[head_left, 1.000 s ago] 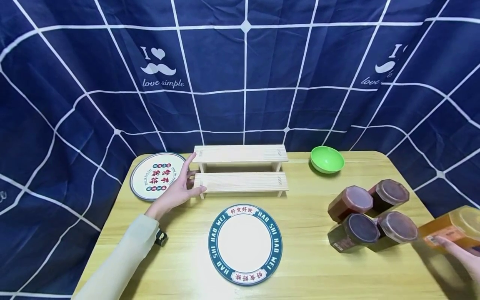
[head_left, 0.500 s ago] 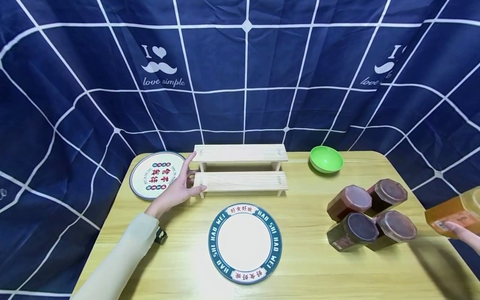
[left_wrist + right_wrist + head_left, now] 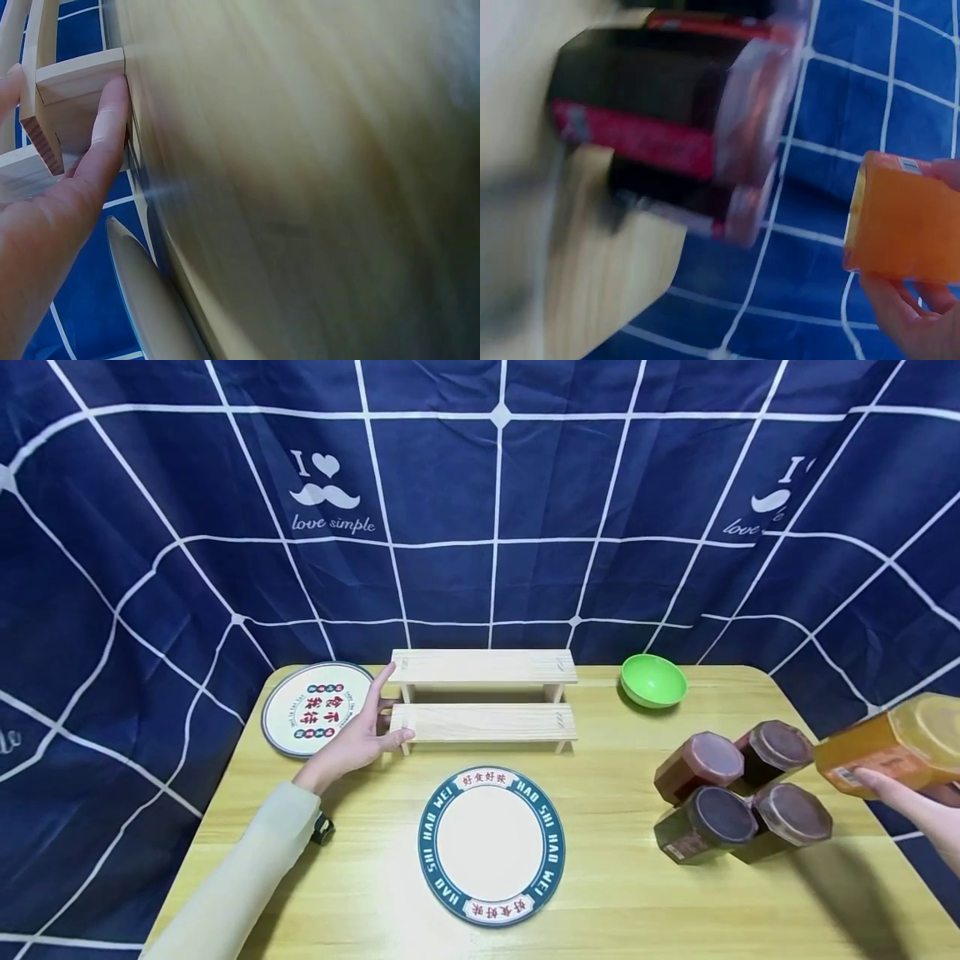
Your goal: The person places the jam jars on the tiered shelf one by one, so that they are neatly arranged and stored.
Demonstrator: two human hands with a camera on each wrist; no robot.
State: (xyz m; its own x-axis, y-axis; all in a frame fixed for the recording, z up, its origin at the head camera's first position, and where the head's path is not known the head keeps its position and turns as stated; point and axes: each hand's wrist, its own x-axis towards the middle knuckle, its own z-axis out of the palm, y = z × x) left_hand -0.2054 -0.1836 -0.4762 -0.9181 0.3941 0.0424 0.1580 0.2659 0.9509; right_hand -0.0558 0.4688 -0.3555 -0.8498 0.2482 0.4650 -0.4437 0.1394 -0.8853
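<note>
In the head view, a two-step wooden stand stands at the back middle of the table. My left hand grips its left end, the thumb at the lower step; in the left wrist view, fingers reach in beside the leg under a board. At the right edge my right hand holds a jar with amber contents, tilted and raised off the table. The right wrist view shows this orange jar between thumb and fingers. Beside it, several dark jars stand grouped on the table.
A blue-rimmed plate lies at the front middle. Another round plate with red lettering lies at the back left, close to my left forearm. A green bowl sits at the back right. Dark blue gridded cloth surrounds the table.
My right hand with the amber jar first shifts slightly right, then moves up and left towards the dark jars. My left hand stays on the wooden stand.
</note>
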